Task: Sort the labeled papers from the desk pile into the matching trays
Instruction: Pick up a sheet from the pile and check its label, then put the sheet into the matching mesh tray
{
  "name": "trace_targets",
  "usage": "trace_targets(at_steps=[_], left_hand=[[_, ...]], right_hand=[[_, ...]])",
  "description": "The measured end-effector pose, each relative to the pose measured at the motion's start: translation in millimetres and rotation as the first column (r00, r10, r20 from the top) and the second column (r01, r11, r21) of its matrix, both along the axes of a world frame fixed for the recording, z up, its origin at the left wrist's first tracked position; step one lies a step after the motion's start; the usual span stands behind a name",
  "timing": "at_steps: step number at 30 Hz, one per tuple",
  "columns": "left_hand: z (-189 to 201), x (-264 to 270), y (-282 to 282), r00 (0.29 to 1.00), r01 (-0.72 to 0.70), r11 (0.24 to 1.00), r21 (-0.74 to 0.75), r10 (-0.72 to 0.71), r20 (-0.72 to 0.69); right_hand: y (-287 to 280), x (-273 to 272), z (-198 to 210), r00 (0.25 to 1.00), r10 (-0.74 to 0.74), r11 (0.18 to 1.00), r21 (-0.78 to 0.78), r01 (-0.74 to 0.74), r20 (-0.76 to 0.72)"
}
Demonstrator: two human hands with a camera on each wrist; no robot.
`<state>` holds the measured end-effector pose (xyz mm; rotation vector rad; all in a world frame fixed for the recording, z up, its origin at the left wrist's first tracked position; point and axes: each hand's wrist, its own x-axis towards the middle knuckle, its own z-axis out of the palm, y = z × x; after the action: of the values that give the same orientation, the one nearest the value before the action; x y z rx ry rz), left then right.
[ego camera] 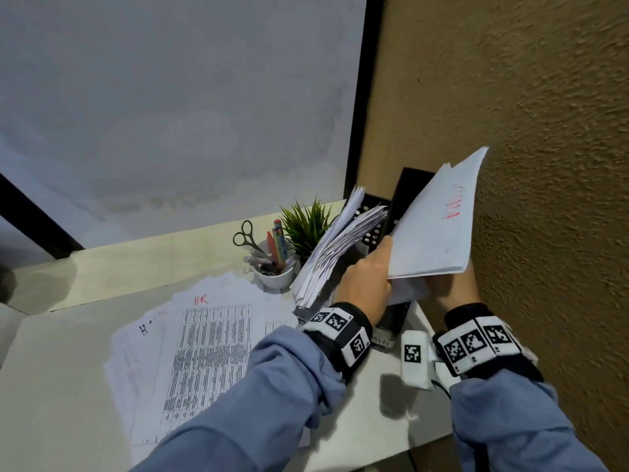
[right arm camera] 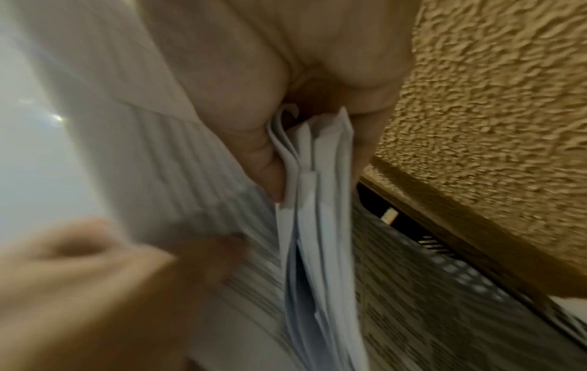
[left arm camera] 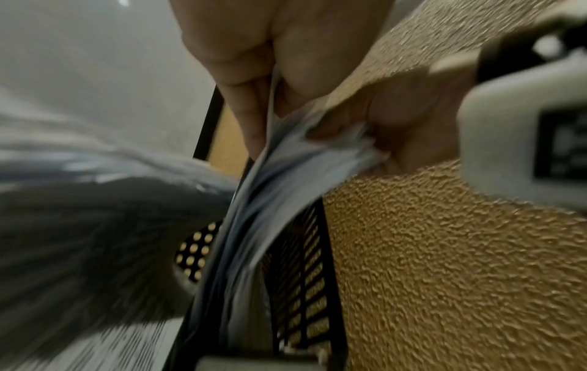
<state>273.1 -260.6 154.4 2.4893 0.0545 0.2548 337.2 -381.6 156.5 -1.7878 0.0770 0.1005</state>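
Pale desk (ego camera: 85, 386), backed by textured tan wall (ego camera: 544, 114). Printed desk pile (ego camera: 204, 352) spread flat near front, top sheet marked "HR" in red. Black mesh trays (ego camera: 398, 206) standing at far right corner, leaning papers (ego camera: 340, 247) crammed in left slot. Red-lettered sheaf (ego camera: 435, 219) raised above trays, pinched along lower edge by left hand (ego camera: 369, 281) and right hand (ego camera: 452, 291), fingers (left arm camera: 247, 110) curled round sheets. White cup (ego camera: 277, 277) with scissors beside small plant (ego camera: 306, 223).
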Motion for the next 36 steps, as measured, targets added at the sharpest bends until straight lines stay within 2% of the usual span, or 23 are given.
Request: trace_targets(at_steps=[4,5,7,9,11,14,17,20,23,25,28,30,32,34,36], left_hand=[[-18,9,3,0.997,-0.057,0.993,-0.100,0.052,-0.051],[-21,10,4,0.997,-0.068,0.990,-0.125,0.061,-0.056],[-26,12,7,0.993,-0.073,0.986,-0.148,0.058,-0.104],[-25,14,9,0.985,-0.042,0.992,-0.116,0.022,-0.170],[-22,15,9,0.979,0.008,0.998,-0.057,-0.019,-0.202],[-20,14,7,0.973,0.046,0.997,0.067,-0.030,-0.228],[-22,13,10,0.954,0.057,0.991,0.121,-0.018,-0.300],[-26,3,18,0.941,0.068,0.998,-0.003,-0.065,-0.331],[-28,-27,34,0.962,0.051,0.982,-0.182,-0.097,-0.253],[-32,-59,53,0.978,0.004,0.947,-0.321,-0.071,-0.194],[-59,-117,96,0.976,-0.119,0.901,-0.418,0.031,-0.213],[-88,-153,131,0.935,-0.290,0.886,-0.361,0.182,-0.304],[-119,-183,168,0.831,-0.499,0.843,-0.202,0.400,-0.386],[-144,-206,201,0.659,-0.675,0.738,-0.017,0.592,-0.464],[-160,-221,223,0.482,-0.766,0.631,0.123,0.691,-0.539]], right_hand=[[1,-3,24,0.964,0.118,0.983,-0.167,-0.079,0.238],[2,-3,25,0.959,0.121,0.978,-0.195,-0.072,0.254],[3,-3,27,0.960,0.091,0.967,-0.253,-0.022,0.266],[7,-9,31,0.948,0.064,0.918,-0.390,0.066,0.311],[14,-18,28,0.957,0.042,0.869,-0.482,0.107,0.288],[21,-28,15,0.988,0.084,0.816,-0.578,0.009,0.133],[21,-26,10,0.993,0.053,0.819,-0.573,0.019,0.108],[19,-23,17,0.992,0.017,0.841,-0.538,0.054,0.126],[24,-28,30,0.954,-0.021,0.881,-0.445,0.158,0.298],[31,-38,36,0.879,-0.017,0.913,-0.350,0.208,0.476],[54,-61,33,0.770,0.063,0.959,-0.252,0.129,0.634],[77,-83,18,0.754,0.188,0.964,-0.266,-0.019,0.629],[101,-106,-7,0.766,0.349,0.926,-0.323,-0.195,0.539],[124,-126,-43,0.797,0.496,0.851,-0.377,-0.366,0.345],[143,-141,-81,0.816,0.578,0.749,-0.419,-0.513,0.034]])
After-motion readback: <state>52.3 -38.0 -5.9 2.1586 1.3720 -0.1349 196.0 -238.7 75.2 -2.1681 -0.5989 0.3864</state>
